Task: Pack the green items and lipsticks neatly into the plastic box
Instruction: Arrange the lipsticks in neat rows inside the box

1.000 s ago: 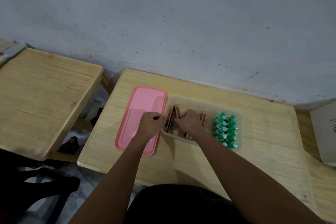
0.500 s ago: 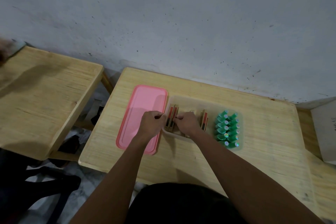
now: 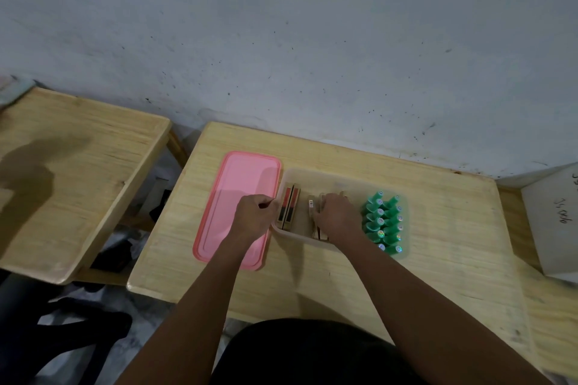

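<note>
Two rows of green items (image 3: 384, 222) sit packed in the box (image 3: 328, 171), lipsticks (image 3: 289, 209) left to tidy; left hand (image 3: 255, 217) fingers grip its rim, right hand (image 3: 336, 216) grasp unclear

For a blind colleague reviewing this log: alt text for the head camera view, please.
A person's left hand holds the left rim of a clear plastic box on a wooden table while the right hand curls its fingers over lipsticks lying inside. Green items sit in rows at the box's right end; a pink lid lies left of it.
</note>
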Demonstrator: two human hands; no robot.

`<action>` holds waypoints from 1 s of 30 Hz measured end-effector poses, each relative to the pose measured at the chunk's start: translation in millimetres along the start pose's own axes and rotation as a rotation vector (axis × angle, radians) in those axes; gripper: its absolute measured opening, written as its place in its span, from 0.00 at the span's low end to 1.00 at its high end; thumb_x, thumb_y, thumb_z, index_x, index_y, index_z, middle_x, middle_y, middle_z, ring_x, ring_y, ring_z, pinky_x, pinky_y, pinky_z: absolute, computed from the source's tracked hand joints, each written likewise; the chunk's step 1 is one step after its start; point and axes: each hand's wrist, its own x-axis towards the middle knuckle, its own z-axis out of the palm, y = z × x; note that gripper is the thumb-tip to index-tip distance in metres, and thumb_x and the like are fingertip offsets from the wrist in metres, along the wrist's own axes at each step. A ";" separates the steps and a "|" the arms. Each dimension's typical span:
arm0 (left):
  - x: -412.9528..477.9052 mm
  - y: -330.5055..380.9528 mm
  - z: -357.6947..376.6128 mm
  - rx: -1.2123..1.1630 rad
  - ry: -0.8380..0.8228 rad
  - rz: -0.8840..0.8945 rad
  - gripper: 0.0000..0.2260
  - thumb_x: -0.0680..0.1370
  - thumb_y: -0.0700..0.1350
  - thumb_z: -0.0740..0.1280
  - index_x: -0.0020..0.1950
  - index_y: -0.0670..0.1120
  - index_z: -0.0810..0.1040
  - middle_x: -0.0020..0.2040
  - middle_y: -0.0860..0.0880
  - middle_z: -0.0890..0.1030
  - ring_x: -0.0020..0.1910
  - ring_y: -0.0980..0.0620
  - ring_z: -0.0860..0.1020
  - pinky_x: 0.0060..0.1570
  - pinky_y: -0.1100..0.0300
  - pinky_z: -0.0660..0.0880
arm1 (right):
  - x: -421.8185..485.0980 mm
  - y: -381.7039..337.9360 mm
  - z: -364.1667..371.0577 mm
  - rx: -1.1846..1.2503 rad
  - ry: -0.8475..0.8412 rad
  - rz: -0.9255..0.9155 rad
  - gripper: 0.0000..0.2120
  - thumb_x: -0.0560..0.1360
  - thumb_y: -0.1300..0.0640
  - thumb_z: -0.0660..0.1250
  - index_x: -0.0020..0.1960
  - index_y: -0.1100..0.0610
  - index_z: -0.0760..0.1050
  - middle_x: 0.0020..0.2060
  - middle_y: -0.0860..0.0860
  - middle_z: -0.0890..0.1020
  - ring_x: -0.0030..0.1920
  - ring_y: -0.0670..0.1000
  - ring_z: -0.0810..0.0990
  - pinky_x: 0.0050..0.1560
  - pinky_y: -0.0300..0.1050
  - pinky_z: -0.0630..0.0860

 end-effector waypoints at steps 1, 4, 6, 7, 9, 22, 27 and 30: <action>0.2 -0.1 -0.1 0.004 -0.002 0.001 0.10 0.78 0.43 0.65 0.47 0.39 0.84 0.40 0.42 0.84 0.36 0.50 0.79 0.37 0.66 0.75 | -2.1 -2.0 -0.2 -0.031 0.017 -0.009 0.15 0.77 0.44 0.61 0.47 0.55 0.77 0.42 0.53 0.82 0.45 0.57 0.82 0.42 0.48 0.76; -0.6 0.5 -0.3 0.010 -0.008 -0.005 0.09 0.78 0.44 0.65 0.50 0.41 0.83 0.39 0.47 0.83 0.36 0.55 0.79 0.36 0.69 0.73 | -4.6 -7.5 -0.7 -0.123 0.029 -0.027 0.14 0.77 0.45 0.62 0.48 0.54 0.78 0.42 0.52 0.83 0.44 0.56 0.82 0.40 0.47 0.73; -0.4 0.6 -0.1 0.022 -0.013 -0.006 0.09 0.78 0.44 0.64 0.49 0.42 0.83 0.39 0.46 0.83 0.36 0.54 0.79 0.35 0.69 0.73 | -6.5 -9.1 0.1 -0.145 0.019 -0.037 0.12 0.76 0.46 0.64 0.48 0.54 0.78 0.41 0.52 0.83 0.41 0.54 0.82 0.40 0.46 0.75; -0.4 0.7 -0.1 0.026 -0.015 -0.006 0.09 0.78 0.44 0.64 0.48 0.42 0.83 0.40 0.46 0.83 0.36 0.54 0.79 0.35 0.70 0.72 | -7.4 -9.2 1.0 -0.150 0.019 -0.043 0.11 0.76 0.46 0.64 0.47 0.53 0.79 0.40 0.52 0.83 0.40 0.54 0.81 0.40 0.47 0.76; -0.6 1.3 -0.3 0.029 -0.014 -0.012 0.09 0.78 0.44 0.64 0.48 0.42 0.83 0.39 0.47 0.83 0.35 0.55 0.78 0.34 0.71 0.71 | -8.1 -9.4 1.7 -0.154 0.014 -0.050 0.10 0.75 0.47 0.65 0.47 0.53 0.79 0.40 0.52 0.83 0.39 0.53 0.81 0.39 0.46 0.75; -1.0 1.6 -0.3 -0.001 0.003 0.001 0.10 0.79 0.43 0.65 0.53 0.39 0.82 0.42 0.48 0.82 0.38 0.56 0.78 0.44 0.63 0.76 | -3.7 -8.4 -2.2 -0.052 0.020 0.015 0.14 0.75 0.44 0.65 0.47 0.54 0.80 0.42 0.51 0.83 0.45 0.55 0.83 0.41 0.43 0.72; -0.2 0.8 0.2 0.009 0.006 0.009 0.10 0.78 0.43 0.65 0.51 0.39 0.83 0.41 0.48 0.83 0.37 0.55 0.79 0.40 0.68 0.73 | 0.5 0.3 -1.2 0.090 0.048 0.069 0.17 0.72 0.40 0.66 0.41 0.54 0.78 0.35 0.51 0.83 0.39 0.53 0.82 0.42 0.45 0.78; -0.2 0.2 0.3 0.005 0.002 0.000 0.10 0.78 0.44 0.65 0.53 0.39 0.83 0.42 0.48 0.83 0.39 0.55 0.79 0.45 0.65 0.74 | 4.5 1.8 -4.7 0.157 -0.012 0.081 0.19 0.72 0.39 0.65 0.38 0.55 0.78 0.32 0.51 0.83 0.36 0.52 0.83 0.42 0.47 0.81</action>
